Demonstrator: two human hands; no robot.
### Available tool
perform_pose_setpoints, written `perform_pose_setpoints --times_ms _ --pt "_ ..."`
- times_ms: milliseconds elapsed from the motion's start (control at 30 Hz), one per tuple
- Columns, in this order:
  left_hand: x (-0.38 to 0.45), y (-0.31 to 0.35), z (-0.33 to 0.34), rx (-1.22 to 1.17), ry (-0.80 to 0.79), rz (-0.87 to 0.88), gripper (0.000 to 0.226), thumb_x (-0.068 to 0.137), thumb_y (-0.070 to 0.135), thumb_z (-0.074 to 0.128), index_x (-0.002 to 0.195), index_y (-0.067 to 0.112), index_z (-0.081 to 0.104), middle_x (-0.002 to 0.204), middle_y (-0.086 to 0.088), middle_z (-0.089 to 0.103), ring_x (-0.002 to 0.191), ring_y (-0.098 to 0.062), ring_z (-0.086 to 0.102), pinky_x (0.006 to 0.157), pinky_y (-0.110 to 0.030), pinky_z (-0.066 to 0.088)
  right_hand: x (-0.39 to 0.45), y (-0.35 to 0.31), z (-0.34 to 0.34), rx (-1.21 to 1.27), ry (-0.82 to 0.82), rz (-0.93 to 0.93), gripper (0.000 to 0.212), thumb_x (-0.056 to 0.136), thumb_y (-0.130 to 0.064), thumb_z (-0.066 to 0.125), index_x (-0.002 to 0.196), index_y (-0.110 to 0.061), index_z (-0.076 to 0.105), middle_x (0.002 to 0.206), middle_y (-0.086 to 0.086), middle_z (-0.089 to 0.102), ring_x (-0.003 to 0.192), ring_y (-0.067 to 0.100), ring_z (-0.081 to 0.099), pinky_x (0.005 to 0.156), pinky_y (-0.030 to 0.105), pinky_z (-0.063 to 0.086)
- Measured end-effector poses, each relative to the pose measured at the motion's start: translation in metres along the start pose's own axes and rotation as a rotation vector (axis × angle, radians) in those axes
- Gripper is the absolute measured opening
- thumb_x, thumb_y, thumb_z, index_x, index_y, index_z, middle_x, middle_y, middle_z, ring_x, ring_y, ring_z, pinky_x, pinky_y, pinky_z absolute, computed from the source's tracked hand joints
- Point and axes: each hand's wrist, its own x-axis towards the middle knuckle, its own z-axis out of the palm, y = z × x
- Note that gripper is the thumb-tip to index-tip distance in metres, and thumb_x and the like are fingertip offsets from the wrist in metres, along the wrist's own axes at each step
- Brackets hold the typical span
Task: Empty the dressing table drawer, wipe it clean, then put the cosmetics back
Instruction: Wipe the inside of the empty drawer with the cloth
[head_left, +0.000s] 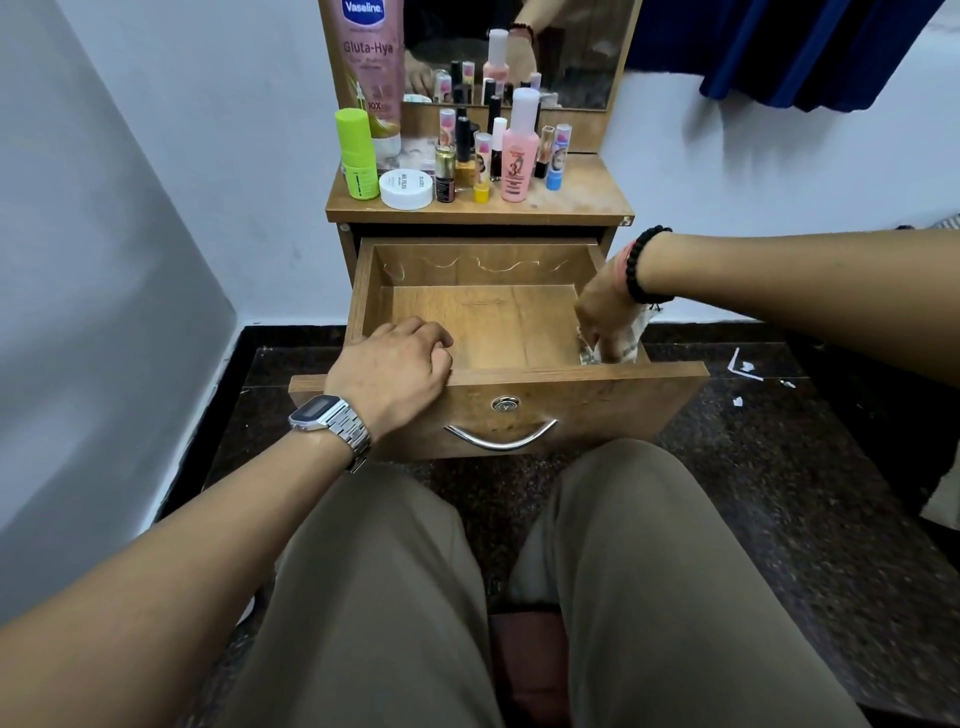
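Observation:
The wooden drawer (519, 387) is pulled out, and the only thing inside it is a cloth. My left hand (395, 364) grips the drawer's front edge at the left, fingers curled over it. My right hand (605, 312) reaches into the drawer's front right corner and holds a whitish cloth (615, 351) against the wood. The cosmetics stand on the dressing table top (587, 200): a green bottle (356, 156), a white jar (406, 189), a pink bottle (519, 150), a large Vaseline tube (371, 67) and several small lipsticks and vials.
A mirror (571, 52) stands behind the cosmetics. A white wall lies on the left, a blue curtain (810, 52) hangs at the upper right. Paper scraps (743, 366) lie on the dark floor to the right. My knees sit just below the drawer handle (501, 436).

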Motion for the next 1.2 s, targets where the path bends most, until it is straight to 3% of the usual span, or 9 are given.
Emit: perform_pose_setpoints --times_ms 233,300,400,600,667,733,833,1000,1200 --pt "0.002 -0.002 0.0 0.025 0.003 0.016 0.038 0.097 0.035 0.026 0.122 0.028 0.054 0.128 0.004 0.057 0.115 -0.019 0.053 0.089 -0.036 0.042 0.027 -0.004 0.01 0.001 0.065 0.173 0.028 0.087 -0.029 0.057 0.107 -0.013 0.066 0.098 0.003 0.065 0.083 0.021 0.057 0.059 0.022 0.042" --pt "0.002 -0.002 0.0 0.026 0.011 0.016 0.037 0.097 0.035 0.026 0.119 0.027 0.055 0.125 0.003 0.059 0.112 -0.02 0.055 0.086 -0.036 0.043 0.036 -0.001 0.007 -0.015 0.136 0.206 0.035 0.09 -0.031 0.053 0.119 -0.015 0.063 0.115 0.005 0.065 0.099 0.023 0.061 0.079 0.029 0.05" --pt "0.003 -0.003 0.001 0.045 0.004 0.007 0.036 0.098 0.034 0.026 0.114 0.024 0.057 0.117 0.0 0.063 0.105 -0.022 0.058 0.077 -0.034 0.041 0.05 0.006 0.008 -0.098 0.237 0.301 0.037 0.095 -0.034 0.046 0.127 -0.02 0.056 0.136 0.003 0.054 0.132 0.023 0.044 0.115 0.044 0.025" --pt "0.003 -0.004 0.002 0.054 0.005 0.006 0.036 0.097 0.035 0.025 0.111 0.025 0.057 0.111 -0.003 0.066 0.098 -0.024 0.061 0.069 -0.033 0.039 0.042 0.002 0.008 -0.121 0.228 0.284 0.049 0.094 -0.042 0.044 0.138 -0.021 0.046 0.146 0.004 0.045 0.138 0.021 0.036 0.118 0.043 0.016" --pt "0.003 -0.004 0.002 0.055 0.001 0.0 0.036 0.097 0.035 0.025 0.11 0.025 0.057 0.11 -0.003 0.066 0.097 -0.024 0.061 0.068 -0.032 0.039 0.036 -0.005 0.015 -0.039 0.199 0.215 0.051 0.086 -0.043 0.051 0.131 -0.018 0.054 0.135 0.005 0.055 0.125 0.022 0.052 0.111 0.044 0.033" --pt "0.002 -0.004 0.002 0.054 -0.006 -0.005 0.036 0.097 0.035 0.025 0.11 0.024 0.057 0.109 -0.003 0.067 0.096 -0.025 0.062 0.067 -0.032 0.037 0.021 -0.009 0.021 0.011 0.146 0.156 0.038 0.083 -0.034 0.053 0.109 -0.009 0.063 0.106 0.006 0.066 0.091 0.023 0.064 0.084 0.033 0.051" --pt "0.003 -0.003 0.001 0.044 -0.012 -0.011 0.036 0.097 0.035 0.024 0.11 0.024 0.057 0.107 -0.005 0.067 0.094 -0.026 0.062 0.066 -0.032 0.037 0.002 -0.011 0.026 0.086 0.074 0.147 0.025 0.092 -0.015 0.041 0.09 -0.001 0.061 0.084 0.009 0.063 0.054 0.019 0.052 0.047 0.023 0.042" --pt "0.004 -0.003 0.002 0.038 0.0 -0.004 0.036 0.097 0.036 0.024 0.11 0.024 0.056 0.103 -0.005 0.068 0.09 -0.027 0.062 0.066 -0.033 0.04 0.019 -0.015 0.026 0.088 0.123 0.116 0.028 0.088 -0.026 0.052 0.107 -0.012 0.068 0.098 0.005 0.07 0.087 0.025 0.067 0.078 0.032 0.055" --pt "0.006 -0.005 0.005 0.041 0.016 0.005 0.036 0.096 0.037 0.024 0.11 0.025 0.056 0.102 -0.008 0.068 0.089 -0.03 0.062 0.066 -0.033 0.039 0.045 0.007 0.019 0.001 0.301 0.21 0.038 0.096 -0.029 0.04 0.13 -0.019 0.054 0.134 0.004 0.057 0.126 0.02 0.05 0.115 0.037 0.026"
